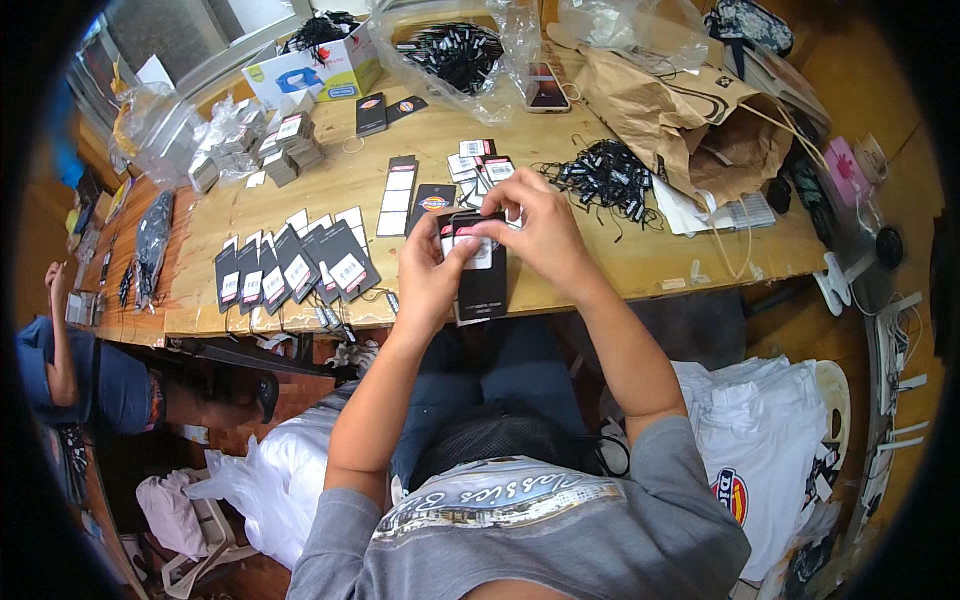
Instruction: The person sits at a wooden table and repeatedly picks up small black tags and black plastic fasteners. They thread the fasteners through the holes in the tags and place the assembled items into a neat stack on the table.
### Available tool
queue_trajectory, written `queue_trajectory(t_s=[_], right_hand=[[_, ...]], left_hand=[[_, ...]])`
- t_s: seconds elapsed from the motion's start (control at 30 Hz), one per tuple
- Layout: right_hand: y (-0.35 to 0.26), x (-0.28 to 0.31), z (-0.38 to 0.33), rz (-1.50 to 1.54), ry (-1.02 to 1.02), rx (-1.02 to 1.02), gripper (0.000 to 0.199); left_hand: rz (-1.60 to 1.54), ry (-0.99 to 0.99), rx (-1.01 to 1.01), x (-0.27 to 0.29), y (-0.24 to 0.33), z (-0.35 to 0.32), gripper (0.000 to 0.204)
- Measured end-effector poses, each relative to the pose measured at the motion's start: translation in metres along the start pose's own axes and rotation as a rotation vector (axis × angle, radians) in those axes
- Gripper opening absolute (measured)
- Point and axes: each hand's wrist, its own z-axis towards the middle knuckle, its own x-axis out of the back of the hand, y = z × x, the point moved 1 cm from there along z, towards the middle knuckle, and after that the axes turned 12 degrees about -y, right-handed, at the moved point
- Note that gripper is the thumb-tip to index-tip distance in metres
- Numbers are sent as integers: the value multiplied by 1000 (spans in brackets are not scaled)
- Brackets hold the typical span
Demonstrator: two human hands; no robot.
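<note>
Both hands are on the same black hang tags [482,288]: left hand [425,272] has them pinched along one side, thumb across the front near a white label, and right hand [545,225] has its thumb and fingers closed at the top end. Can't make out exactly what those right fingertips have hold of, they cover it. Tags are up over the near edge of the wooden table [560,278], long side pointing back at the wearer.

Off to the left there's an overlapping spread of more black tags [348,272] with white stickers. Just past the hands sits a little heap of labelled tags [497,168], and right of that a tangled pile of black hang-tag strings [610,182]. Brown paper bag [650,110] is lying on its side at the far right, smartphone [547,90] near it.
</note>
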Motion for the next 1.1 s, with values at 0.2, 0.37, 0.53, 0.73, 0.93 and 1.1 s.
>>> queue_trajectory(t_s=[0.2,0.37,0.53,0.73,0.93,1.1], right_hand=[[80,64,40,-238,-5,-432,13],[119,59,49,-518,-295,-254,14],[107,86,67,184,-74,-265,11],[60,121,79,197,-107,-182,16],[53,118,71,136,-119,-218,13],[44,112,63,120,-150,-175,13]], left_hand=[[-170,-8,37,20,5,-12,24],[-266,-36,58,17,8,-15,29],[-276,-37,102,20,9,-15,31],[-312,-103,78,20,9,-10,30],[-330,-137,87,20,11,-2,26],[-278,-172,81,8,26,16,27]])
